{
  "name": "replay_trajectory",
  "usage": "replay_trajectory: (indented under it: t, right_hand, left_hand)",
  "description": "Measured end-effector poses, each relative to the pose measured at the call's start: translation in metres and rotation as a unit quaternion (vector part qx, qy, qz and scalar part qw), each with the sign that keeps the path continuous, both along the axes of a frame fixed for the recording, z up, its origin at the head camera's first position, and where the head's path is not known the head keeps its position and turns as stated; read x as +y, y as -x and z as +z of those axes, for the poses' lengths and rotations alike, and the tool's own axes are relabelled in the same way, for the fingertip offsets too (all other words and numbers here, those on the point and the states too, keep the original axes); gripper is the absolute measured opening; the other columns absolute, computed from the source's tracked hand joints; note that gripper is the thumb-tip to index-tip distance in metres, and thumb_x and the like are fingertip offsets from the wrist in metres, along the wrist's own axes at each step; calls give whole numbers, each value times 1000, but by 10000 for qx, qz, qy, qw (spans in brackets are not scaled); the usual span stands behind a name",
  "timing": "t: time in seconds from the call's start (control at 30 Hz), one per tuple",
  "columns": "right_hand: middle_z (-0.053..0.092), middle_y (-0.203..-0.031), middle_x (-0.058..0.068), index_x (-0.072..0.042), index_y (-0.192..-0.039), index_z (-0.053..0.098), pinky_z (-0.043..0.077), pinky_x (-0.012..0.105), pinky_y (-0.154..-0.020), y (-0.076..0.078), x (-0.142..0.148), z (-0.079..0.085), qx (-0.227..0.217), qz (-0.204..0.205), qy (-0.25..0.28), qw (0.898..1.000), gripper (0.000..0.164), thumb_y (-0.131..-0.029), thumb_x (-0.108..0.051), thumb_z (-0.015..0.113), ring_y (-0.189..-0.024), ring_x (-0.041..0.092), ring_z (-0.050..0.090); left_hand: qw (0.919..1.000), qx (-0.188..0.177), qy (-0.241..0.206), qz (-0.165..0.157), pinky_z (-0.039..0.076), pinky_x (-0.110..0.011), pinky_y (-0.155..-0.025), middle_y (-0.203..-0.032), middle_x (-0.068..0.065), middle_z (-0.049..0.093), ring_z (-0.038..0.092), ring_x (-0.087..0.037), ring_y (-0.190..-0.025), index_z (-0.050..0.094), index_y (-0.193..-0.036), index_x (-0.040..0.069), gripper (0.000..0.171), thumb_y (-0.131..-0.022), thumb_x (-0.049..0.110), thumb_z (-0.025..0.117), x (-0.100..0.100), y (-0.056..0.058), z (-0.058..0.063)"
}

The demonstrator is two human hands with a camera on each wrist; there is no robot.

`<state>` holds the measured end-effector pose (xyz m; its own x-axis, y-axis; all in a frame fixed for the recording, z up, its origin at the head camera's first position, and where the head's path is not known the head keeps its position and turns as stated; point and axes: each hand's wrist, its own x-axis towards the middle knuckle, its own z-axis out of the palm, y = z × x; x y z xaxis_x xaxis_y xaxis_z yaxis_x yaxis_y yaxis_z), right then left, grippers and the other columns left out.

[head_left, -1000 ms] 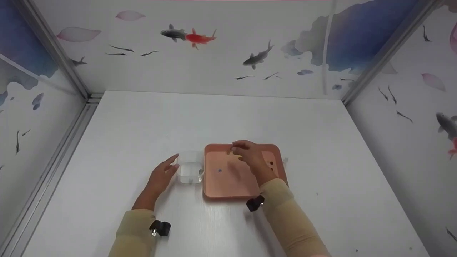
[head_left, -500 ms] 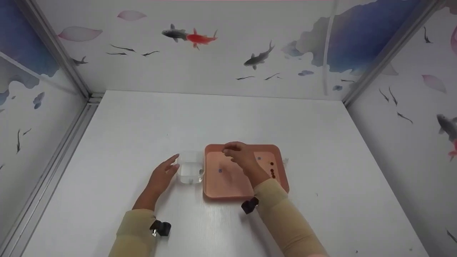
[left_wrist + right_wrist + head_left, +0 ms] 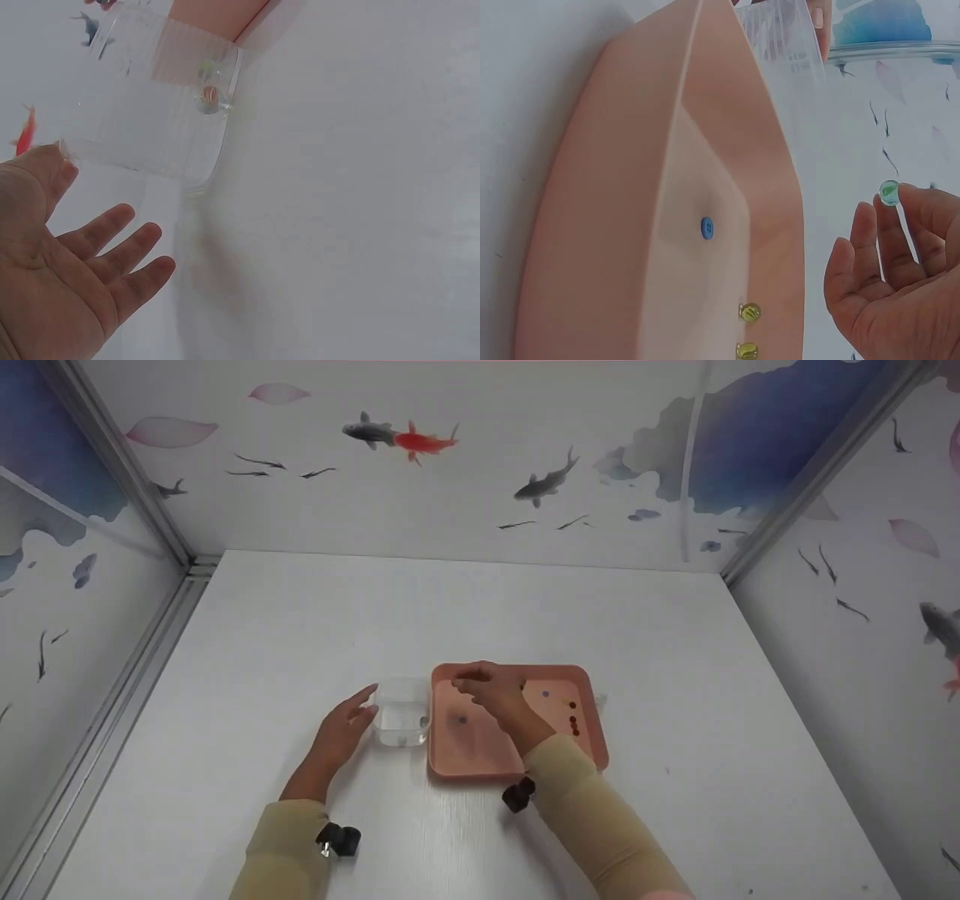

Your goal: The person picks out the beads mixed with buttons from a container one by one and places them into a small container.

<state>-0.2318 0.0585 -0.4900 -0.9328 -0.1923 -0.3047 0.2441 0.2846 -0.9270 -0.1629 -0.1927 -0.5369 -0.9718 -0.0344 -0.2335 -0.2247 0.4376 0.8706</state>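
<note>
Right hand (image 3: 487, 690): bent at thumb and finger, pinching a green marble (image 3: 889, 193) at the tips; raised over the far left part of the pink tray (image 3: 480, 754).
Left hand (image 3: 336, 733): loosely extended, with fingers spread and palm showing in the left wrist view; at the left side of the clear container (image 3: 401, 732), with a digit tip at its edge, seemingly touching.
Green marble: see-through, green inside; held clear of the tray floor, to the right of the left hand and well apart from it, with the container standing between in the head view.
Clear container: upright, just left of the tray; touching it or barely apart, cannot tell.
Marble in the container (image 3: 209, 97): clear with an orange swirl, close to the wall, on the side away from the left hand; beside a yellow-green spot (image 3: 205, 69), too blurred to name.
Blue button (image 3: 707, 228): flat on the tray floor, apart from the right hand.
Yellow marbles (image 3: 750, 313): two in sight, near the tray wall on the side towards the right hand in the right wrist view.
Dark red pieces (image 3: 574, 724): small and round, in a row by the tray's right wall, too small to name.
Worktop (image 3: 405, 607): white, under tray and container.
Sleeves (image 3: 611, 821): pale yellow, each with a black device (image 3: 517, 795) at the wrist.
</note>
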Motion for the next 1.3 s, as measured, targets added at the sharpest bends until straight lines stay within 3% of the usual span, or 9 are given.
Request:
replay_trajectory:
  t: [0.47, 0.63, 0.87, 1.07, 1.3]
  right_hand:
    - [67, -108, 4, -8, -111, 69, 49, 47, -94, -7, -16, 5, 277, 460, -47, 9985, 23, -91, -19, 69, -102, 21, 62]
    - [68, -107, 3, -7, -111, 69, 49, 45, -91, -7, -21, 5, 420, 619, 76, 9972, 22, -91, -17, 68, -100, 17, 62]
    - [68, -106, 3, -3, -112, 68, 51, 33, -81, -9, -28, 8, 705, 761, 30, 9946, 25, -92, -16, 67, -95, 15, 60]
    - [66, -110, 4, -6, -113, 67, 50, 37, -92, -10, -35, 11, 524, 831, -14, 9952, 23, -93, -18, 66, -102, 18, 60]
    - [67, -110, 2, -6, -113, 67, 49, 38, -93, -11, -41, 13, 511, 859, -144, 9949, 24, -92, -18, 67, -105, 19, 59]
  left_hand:
    - [10000, -34, 49, 70, 27, -57, -112, -155, -14, 31, 34, -39, -138, 36, -150, 20, 49, -104, 33, 43, 1, 0, 0]
    - [10000, -23, -9, 12, 27, -57, -112, -156, -13, 29, 33, -39, -139, 35, -151, 20, 49, -104, 33, 43, 0, -2, 2]
    - [10000, -25, -24, -20, 28, -57, -111, -155, -14, 31, 34, -38, -139, 35, -151, 20, 50, -104, 34, 43, 0, -1, 3]
    - [10000, -80, -30, 50, 29, -57, -111, -155, -13, 31, 34, -37, -139, 35, -151, 21, 50, -104, 35, 43, 1, -1, 3]
    - [9999, -108, -19, 101, 29, -57, -111, -155, -13, 32, 34, -37, -139, 36, -151, 21, 49, -104, 34, 43, 1, -1, 2]
